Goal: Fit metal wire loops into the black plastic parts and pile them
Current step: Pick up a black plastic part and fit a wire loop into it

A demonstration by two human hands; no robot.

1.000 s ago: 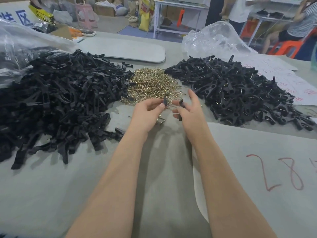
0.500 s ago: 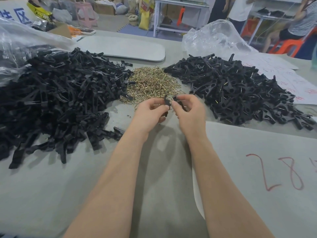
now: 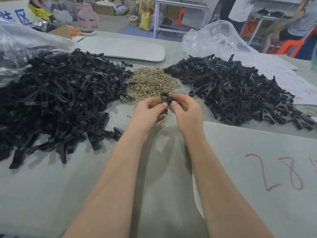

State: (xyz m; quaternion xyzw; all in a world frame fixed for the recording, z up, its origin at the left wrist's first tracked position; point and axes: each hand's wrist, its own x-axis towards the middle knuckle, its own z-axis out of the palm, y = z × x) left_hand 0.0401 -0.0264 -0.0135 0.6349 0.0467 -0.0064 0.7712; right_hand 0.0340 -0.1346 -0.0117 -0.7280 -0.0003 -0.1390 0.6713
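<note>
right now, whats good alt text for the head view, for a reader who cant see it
The left hand and right hand pinch one black plastic part between them over a grey table. Behind them lies a heap of gold wire loops, with a big left pile of black parts beside it and a right pile showing glints of wire.

A grey rounded board (image 3: pixel 120 48) lies flat at the far side of the bench (image 3: pixel 51 194). Left of the board slumps a clear plastic bag (image 3: pixel 15 42), and to its right sits a second, crumpled clear bag (image 3: pixel 214 38). Further right lie white papers with red writing (image 3: pixel 291 79). Nearer than the board, on the right, a grey sheet (image 3: pixel 257 152) bears a red "28". Behind the board stand a pink stool (image 3: pixel 85 14), a yellow sack (image 3: pixel 144 16) and a white table (image 3: pixel 181 7). Far to its right a person (image 3: pixel 301 23) sits on an orange stool (image 3: pixel 288 44).
</note>
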